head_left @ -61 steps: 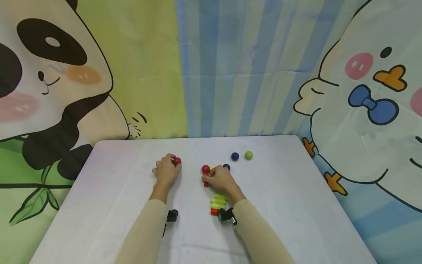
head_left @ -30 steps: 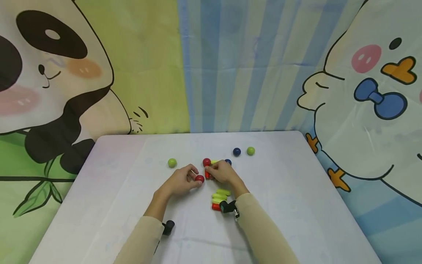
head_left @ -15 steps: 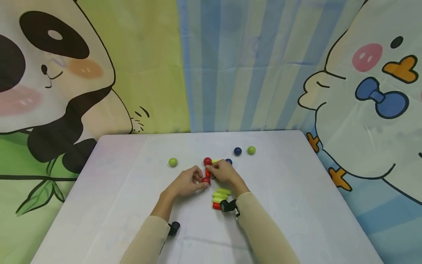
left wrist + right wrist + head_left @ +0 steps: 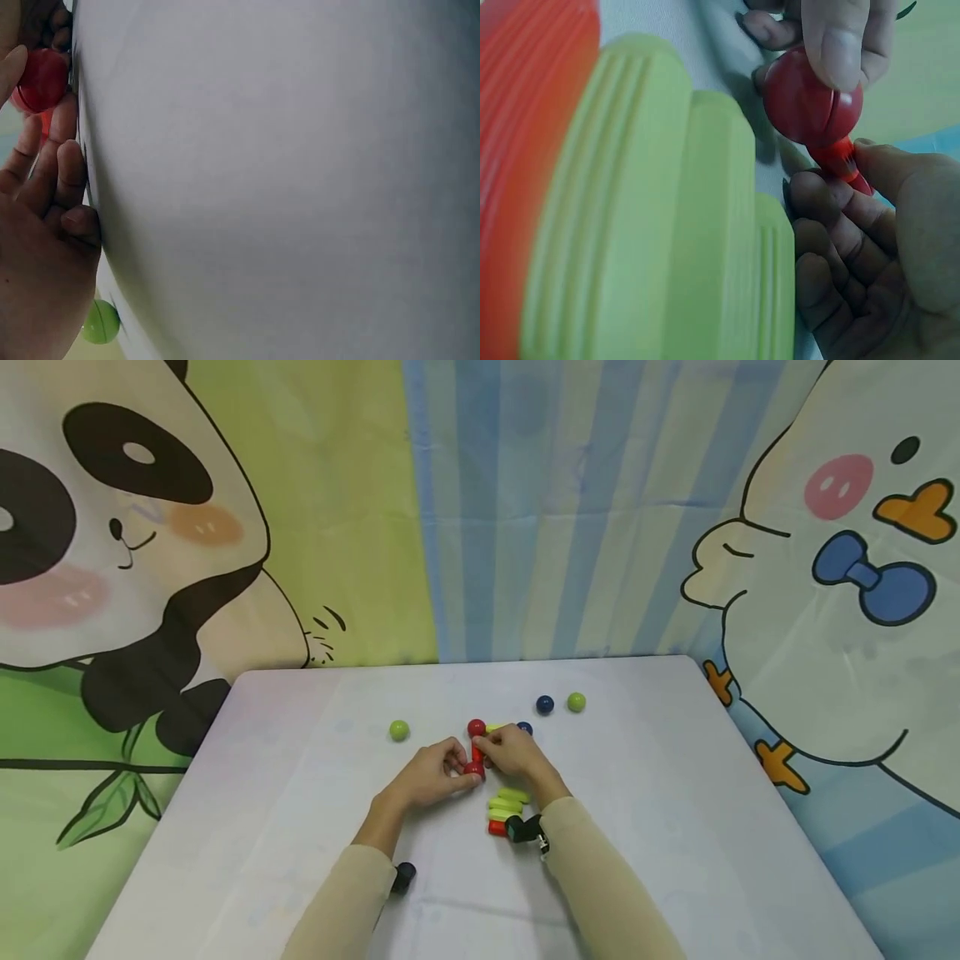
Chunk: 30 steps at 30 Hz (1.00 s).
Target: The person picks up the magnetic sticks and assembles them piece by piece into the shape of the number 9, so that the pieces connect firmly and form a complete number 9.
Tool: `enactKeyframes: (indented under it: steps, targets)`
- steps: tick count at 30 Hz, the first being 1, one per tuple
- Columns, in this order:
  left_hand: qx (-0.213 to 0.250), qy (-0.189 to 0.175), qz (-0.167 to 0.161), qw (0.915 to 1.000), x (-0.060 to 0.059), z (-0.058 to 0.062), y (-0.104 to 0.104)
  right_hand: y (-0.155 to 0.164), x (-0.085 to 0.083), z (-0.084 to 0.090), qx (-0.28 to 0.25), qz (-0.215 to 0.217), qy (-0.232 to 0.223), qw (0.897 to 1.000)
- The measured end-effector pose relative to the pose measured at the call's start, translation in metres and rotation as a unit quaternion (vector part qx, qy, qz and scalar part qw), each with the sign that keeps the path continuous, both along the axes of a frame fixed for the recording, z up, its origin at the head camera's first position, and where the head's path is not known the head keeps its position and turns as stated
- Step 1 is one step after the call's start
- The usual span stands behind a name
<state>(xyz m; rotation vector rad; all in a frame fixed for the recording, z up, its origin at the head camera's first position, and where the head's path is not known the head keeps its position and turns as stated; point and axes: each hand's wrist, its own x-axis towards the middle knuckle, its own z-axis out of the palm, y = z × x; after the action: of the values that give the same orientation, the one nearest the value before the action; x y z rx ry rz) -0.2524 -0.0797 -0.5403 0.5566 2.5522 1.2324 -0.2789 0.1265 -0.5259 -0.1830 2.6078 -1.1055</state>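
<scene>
L hand moved red ball onto red rod — no labels.

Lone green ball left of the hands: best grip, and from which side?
Judging by its shape, take the green ball from above, fingertips on opposite sides at its widest part. It is round, so no side is better, and it lies apart from the left hand on bare table. It may roll, so close gently.
</scene>
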Motion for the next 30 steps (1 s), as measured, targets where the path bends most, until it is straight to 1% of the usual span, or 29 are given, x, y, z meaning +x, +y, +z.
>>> enactKeyframes:
  steps: [3,7,11,14,17,22,24,26,30]
  targets:
    - [0.003,-0.008,0.006,0.9999,-0.002,-0.003,0.0,0.002,0.0,0.0,0.002,-0.003,0.002,1.0]
    - [0.014,-0.022,0.016,0.9995,-0.004,-0.002,-0.002,0.004,-0.001,0.0,-0.019,-0.016,-0.004,1.0]
    - [0.011,-0.031,0.019,0.9993,-0.005,-0.002,-0.003,0.005,-0.001,-0.003,-0.035,-0.022,-0.012,0.999]
    - [0.005,-0.033,0.021,0.9992,-0.004,-0.005,0.0,0.004,-0.001,-0.005,-0.03,-0.02,-0.004,0.999]
    - [-0.001,-0.024,0.026,0.9994,-0.002,-0.007,0.004,0.001,0.001,-0.002,-0.019,-0.029,0.001,0.999]
    - [-0.006,-0.008,0.021,0.9997,-0.002,-0.006,0.006,-0.006,0.003,0.004,0.018,-0.043,0.013,0.999]
    - [-0.001,-0.015,0.024,0.9996,-0.002,-0.004,0.006,-0.008,0.002,0.004,0.031,-0.045,0.017,0.998]
    - [0.003,-0.025,0.028,0.9993,-0.003,-0.002,0.006,-0.01,0.001,0.003,0.033,-0.049,0.012,0.998]
    - [-0.002,-0.046,0.033,0.9984,-0.004,0.0,0.005,-0.012,0.001,0.001,0.01,-0.065,-0.007,0.998]
